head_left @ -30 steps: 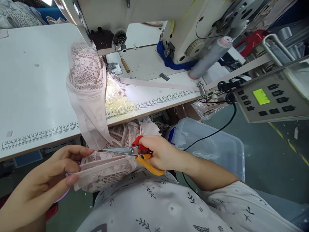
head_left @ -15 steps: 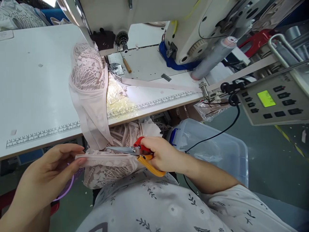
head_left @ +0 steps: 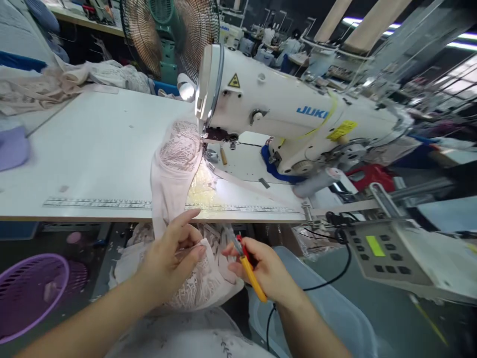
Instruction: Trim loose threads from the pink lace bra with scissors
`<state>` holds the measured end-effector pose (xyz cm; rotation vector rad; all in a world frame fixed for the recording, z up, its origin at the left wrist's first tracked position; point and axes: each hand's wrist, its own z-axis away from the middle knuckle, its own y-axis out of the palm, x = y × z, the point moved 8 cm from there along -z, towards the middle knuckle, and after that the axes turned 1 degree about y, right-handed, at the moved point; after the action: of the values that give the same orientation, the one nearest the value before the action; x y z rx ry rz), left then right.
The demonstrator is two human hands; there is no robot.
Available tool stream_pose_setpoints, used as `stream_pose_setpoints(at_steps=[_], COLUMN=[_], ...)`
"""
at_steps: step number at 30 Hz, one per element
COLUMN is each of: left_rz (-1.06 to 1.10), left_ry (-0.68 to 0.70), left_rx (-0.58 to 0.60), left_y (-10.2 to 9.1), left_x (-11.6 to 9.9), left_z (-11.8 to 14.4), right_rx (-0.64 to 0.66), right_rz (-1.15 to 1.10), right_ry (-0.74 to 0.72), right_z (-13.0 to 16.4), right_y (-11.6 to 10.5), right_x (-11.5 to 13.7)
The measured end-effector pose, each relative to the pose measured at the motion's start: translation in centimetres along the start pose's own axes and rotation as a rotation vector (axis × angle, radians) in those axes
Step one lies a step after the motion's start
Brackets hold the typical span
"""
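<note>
My left hand [head_left: 173, 256] pinches the edge of a pale pink lace bra [head_left: 197, 286] between thumb and fingers, just below the table's front edge. To its right, my right hand [head_left: 270, 268] is closed around scissors [head_left: 252, 278] with one red and one orange handle, their blades pointing up and to the left. Its fingertips are near the bra's right side; whether they touch it I cannot tell. Another lace cup [head_left: 181, 149] lies under the head of the white sewing machine [head_left: 268, 99], its fabric hanging over the table edge.
A printed ruler [head_left: 100, 203] runs along the front of the white table [head_left: 93, 154]. Pale elastic tape [head_left: 246, 183] leads to a metal guide at the right, above a control box [head_left: 391, 253]. A purple basket [head_left: 33, 293] and a clear plastic bin [head_left: 316, 308] stand below. Behind is a fan [head_left: 167, 40].
My view has lifted, bringing the whole machine and fan into sight. The bra edge in my left hand has turned from level to slanting, and the scissors have swung away from it, blades now upward.
</note>
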<state>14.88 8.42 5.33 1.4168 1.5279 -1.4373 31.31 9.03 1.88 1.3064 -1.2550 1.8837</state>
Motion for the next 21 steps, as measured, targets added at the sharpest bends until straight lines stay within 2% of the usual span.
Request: stream_pose_setpoints(at_steps=[4, 8, 11, 14, 17, 21], left_rz=[0.025, 0.066, 0.062, -0.017, -0.055, 0.094], left_ry=[0.078, 0.059, -0.009, -0.127, -0.185, -0.286], left_rx=[0.066, 0.096, 0.079, 0.062, 0.100, 0.168], left_y=[2.4, 3.3, 3.2, 3.0, 3.4, 4.1], left_x=[-0.1, 0.4, 0.8, 1.8, 2.3, 2.9], left_z=[-0.3, -0.5, -0.6, -0.5, -0.3, -0.4], right_rx=[-0.039, 0.024, -0.002, -0.085, -0.129, -0.127], right_rz=[-0.280, -0.324, -0.336, -0.357, -0.347, -0.341], right_ry=[-0.054, -0.048, -0.038, -0.074, -0.112, -0.110], right_z=[-1.4, -2.7, -3.1, -3.1, -3.0, -3.1], right_y=[-0.5, 0.1, 0.3, 0.3, 0.7, 0.9], right_x=[2.0, 2.4, 2.1, 1.8, 1.6, 1.1])
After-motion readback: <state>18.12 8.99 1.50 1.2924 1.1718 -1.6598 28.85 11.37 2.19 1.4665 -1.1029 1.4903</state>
